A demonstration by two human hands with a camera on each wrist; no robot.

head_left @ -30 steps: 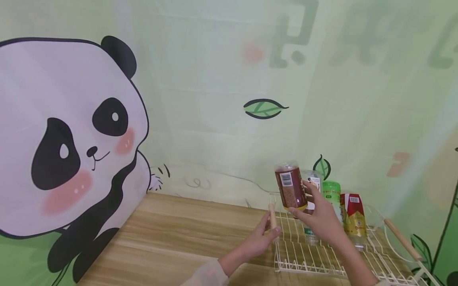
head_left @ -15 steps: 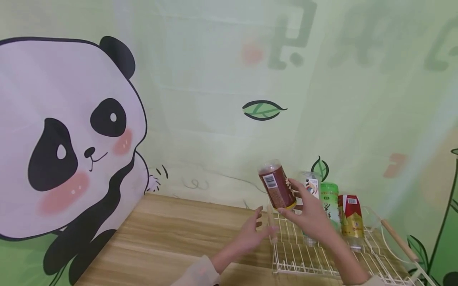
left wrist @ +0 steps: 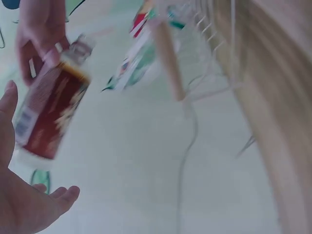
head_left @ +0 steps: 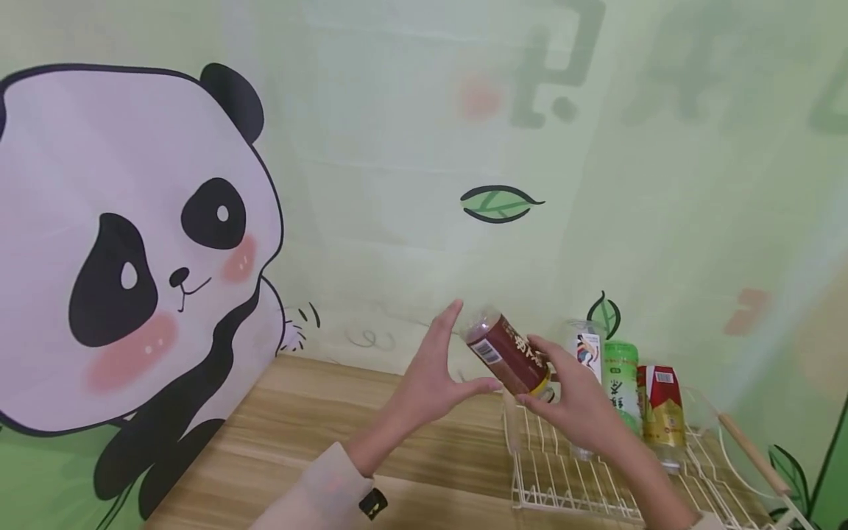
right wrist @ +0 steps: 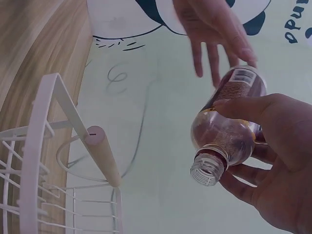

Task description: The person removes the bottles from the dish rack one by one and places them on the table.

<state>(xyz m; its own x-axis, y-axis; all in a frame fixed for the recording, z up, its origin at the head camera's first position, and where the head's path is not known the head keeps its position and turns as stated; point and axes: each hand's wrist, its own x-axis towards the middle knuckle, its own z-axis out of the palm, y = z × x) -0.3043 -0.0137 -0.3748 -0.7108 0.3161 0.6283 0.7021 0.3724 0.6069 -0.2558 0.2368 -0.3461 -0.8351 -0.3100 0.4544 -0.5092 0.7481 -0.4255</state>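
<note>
Tilted with its base up and to the left, an empty clear plastic bottle with a dark red label is in the head view. My right hand grips it near the neck end, thumb on one side and fingers round the other. Its threaded mouth is uncapped in the right wrist view, where the bottle's shoulder faces the camera. Beside the base, my left hand is spread wide, thumb and fingers apart. In the left wrist view the labelled bottle body lies between the two hands.
A white wire rack with wooden handles stands on the wood-grain table. It holds a clear bottle, a green-labelled bottle and a red-and-gold one. Behind is a wall cloth with a printed panda.
My right hand has carried the bottle left from above the rack and tilted it further. My left hand has let go of the rack's handle, risen and spread beside the bottle.
</note>
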